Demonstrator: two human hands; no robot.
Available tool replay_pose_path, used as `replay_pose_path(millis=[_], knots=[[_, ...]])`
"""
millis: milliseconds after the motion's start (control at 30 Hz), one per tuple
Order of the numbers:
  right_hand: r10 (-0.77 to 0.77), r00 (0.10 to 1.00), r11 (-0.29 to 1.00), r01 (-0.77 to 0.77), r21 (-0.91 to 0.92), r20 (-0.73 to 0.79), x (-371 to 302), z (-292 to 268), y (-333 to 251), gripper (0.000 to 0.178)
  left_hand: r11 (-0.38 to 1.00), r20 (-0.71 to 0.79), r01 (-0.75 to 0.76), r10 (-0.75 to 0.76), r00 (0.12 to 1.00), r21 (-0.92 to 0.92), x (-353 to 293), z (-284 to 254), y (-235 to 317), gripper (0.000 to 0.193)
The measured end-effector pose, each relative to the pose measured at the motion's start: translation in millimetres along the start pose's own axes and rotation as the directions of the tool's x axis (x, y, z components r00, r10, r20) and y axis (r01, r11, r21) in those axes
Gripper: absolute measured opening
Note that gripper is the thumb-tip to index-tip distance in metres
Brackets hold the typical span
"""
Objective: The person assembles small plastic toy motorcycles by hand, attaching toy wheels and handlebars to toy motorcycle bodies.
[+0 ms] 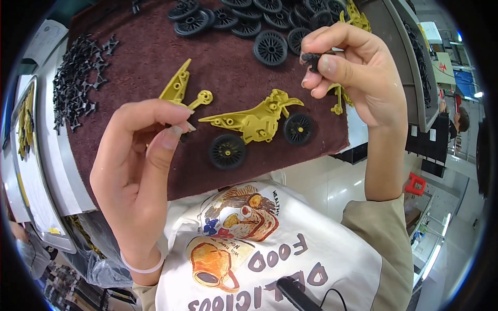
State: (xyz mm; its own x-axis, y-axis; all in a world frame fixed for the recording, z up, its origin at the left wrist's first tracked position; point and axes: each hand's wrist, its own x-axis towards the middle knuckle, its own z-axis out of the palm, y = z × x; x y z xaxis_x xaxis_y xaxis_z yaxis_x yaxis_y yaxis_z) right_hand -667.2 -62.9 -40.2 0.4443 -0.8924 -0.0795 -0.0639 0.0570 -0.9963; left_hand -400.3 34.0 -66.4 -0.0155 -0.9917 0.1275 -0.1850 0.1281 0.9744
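Note:
Between the thumb and fingers of my right hand, a small black plastic part is pinched above the cloth. My left hand is closed with thumb and forefinger together; a dark bit shows below the fingertips, too hidden to name. Behind those fingers is a yellow toy motorbike body half, partly covered; I cannot tell whether the hand touches it. Between my hands lies another yellow motorbike body with two black spoked wheels, a rear one and a front one.
Many loose black wheels lie along the far side of the maroon cloth. A heap of small black parts sits at the left. More yellow parts are behind my right hand. A grey bin stands at the right.

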Motion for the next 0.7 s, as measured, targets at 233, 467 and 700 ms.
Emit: replay_pose_path(millis=[233, 467, 700], knots=[[0.003, 1.0, 0.953, -0.004, -0.303, -0.001, -9.6, -10.1, 12.8, 0.01, 0.973, 0.108, -0.106, 0.085, 0.991, 0.205, 12.5, 27.8, -11.0, 0.011], [0.23, 0.968, 0.866, -0.155, -0.475, 0.103, 20.9, 20.2, -17.8, 0.011, 0.811, 0.069, -0.209, 0.205, 0.976, 0.547, 11.2, 55.5, -10.5, 0.015], [0.365, 0.906, 0.76, -0.155, -0.631, 0.216, 44.6, 30.7, -29.3, 0.005, 0.654, 0.106, -0.228, 0.22, 0.97, 0.722, 1.4, 61.4, -19.9, 0.043]])
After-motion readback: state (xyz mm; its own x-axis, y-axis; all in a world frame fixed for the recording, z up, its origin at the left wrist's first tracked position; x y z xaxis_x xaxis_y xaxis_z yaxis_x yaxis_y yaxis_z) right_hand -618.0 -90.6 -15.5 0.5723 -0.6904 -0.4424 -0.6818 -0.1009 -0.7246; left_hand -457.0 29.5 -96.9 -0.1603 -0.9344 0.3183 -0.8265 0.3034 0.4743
